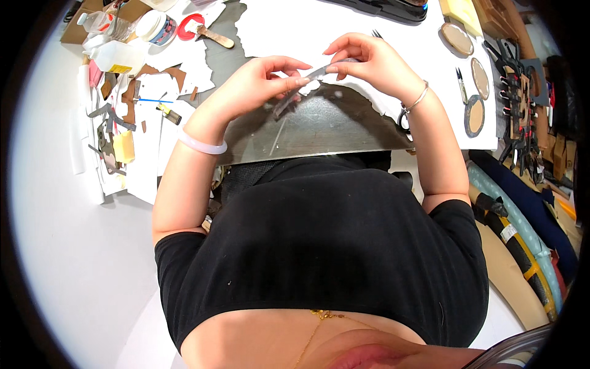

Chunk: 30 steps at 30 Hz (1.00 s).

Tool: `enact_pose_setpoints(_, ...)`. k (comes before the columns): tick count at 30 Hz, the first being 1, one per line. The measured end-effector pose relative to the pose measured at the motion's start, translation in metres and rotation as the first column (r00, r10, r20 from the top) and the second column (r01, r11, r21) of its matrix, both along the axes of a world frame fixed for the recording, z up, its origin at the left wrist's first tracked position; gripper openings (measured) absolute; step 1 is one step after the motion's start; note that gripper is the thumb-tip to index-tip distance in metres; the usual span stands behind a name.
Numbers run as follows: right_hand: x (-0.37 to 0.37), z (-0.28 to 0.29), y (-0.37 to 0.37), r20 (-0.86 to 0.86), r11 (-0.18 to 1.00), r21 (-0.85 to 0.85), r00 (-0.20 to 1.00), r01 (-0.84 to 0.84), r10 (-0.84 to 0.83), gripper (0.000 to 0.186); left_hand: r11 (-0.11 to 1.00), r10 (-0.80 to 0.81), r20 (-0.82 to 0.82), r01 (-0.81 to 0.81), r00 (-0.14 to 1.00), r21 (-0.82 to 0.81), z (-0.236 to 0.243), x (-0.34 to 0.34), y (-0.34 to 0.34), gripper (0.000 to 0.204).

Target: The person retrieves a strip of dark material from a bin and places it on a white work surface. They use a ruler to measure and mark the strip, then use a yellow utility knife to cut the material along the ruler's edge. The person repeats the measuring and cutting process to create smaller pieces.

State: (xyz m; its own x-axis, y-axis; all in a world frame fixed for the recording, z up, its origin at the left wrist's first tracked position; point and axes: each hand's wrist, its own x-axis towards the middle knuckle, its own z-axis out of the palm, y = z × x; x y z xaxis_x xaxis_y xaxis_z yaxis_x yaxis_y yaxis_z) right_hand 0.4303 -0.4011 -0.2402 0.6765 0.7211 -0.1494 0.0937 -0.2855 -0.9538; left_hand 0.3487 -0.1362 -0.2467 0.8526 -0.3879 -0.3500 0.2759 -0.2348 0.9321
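Note:
A thin, narrow grey strip [317,74] is stretched at a slant between my two hands, above the near part of the table. My left hand [270,79] pinches it nearer its lower left end, which sticks out below the fingers. The right hand [367,58] pinches its upper right part between thumb and fingers. What the strip is made of cannot be made out. Beneath the hands lies a bare grey tabletop [332,126], bordered by torn white paper [276,27]. Dark scissor handles [403,120] show beside my right wrist, partly hidden by the arm.
Several oval brown pieces with greyish rims [474,115] lie at the right, beside a slim pointed tool [461,85]. A jar [157,29], a brush on a red lid [212,37], a white jug [118,58] and scraps crowd the left. Fabric rolls [522,237] stand right of the table.

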Motion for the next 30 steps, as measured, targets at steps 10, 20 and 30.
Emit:
enact_pose_setpoints(10,0.015,-0.041,-0.005,0.509,0.932,-0.244,0.853,0.269,-0.113,0.030,0.938,0.317,0.004,-0.314,0.948,0.148,-0.036,0.011,0.010,0.027)
enact_pose_setpoints(20,0.002,-0.062,0.059,0.771,0.981,-0.179,0.631,0.081,0.089,0.026,0.886,0.459,-0.062,-0.451,0.886,0.108,-0.036,0.007,0.016,0.025)
enact_pose_setpoints(30,0.005,-0.042,0.069,0.730,0.981,-0.182,0.678,0.072,0.086,0.009,0.742,0.022,0.656,-0.452,0.754,0.495,-0.036,-0.008,0.017,0.024)
